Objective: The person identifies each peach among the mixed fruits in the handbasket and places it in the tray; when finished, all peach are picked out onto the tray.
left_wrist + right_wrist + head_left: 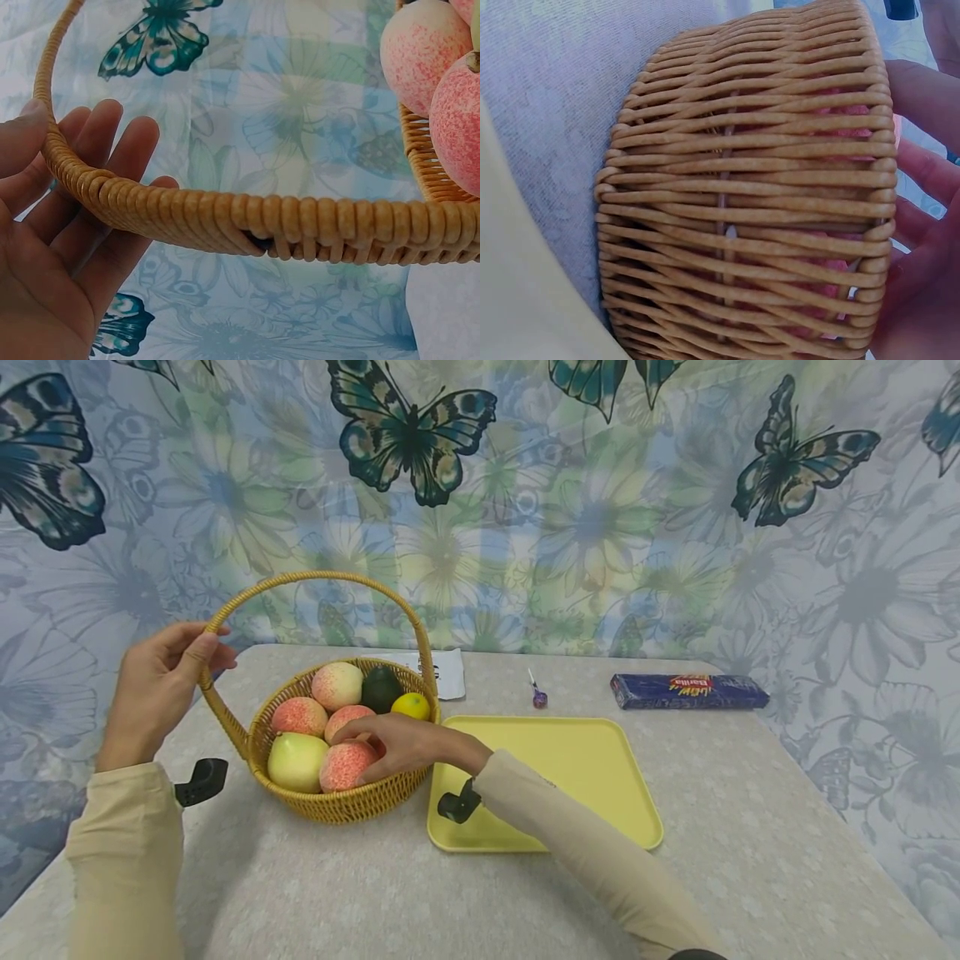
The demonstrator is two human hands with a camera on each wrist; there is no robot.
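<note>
A wicker basket with a tall arched handle stands at the left of the table, filled with fruit. My left hand holds the handle's left side; in the left wrist view the thumb lies on one side of the wicker, the fingers behind it. Over the basket's front, my right hand grips the front peach, thumb near the rim and fingers across the top. Several other peaches, a yellow-green pear, an avocado and a lemon lie around it. The basket wall hides most of the right wrist view.
A yellow tray lies right of the basket, under my right forearm. Behind it are a wrapped lollipop and a blue Barilla pasta packet. A white printed sheet lies behind the basket. A butterfly-patterned cloth hangs beyond the table.
</note>
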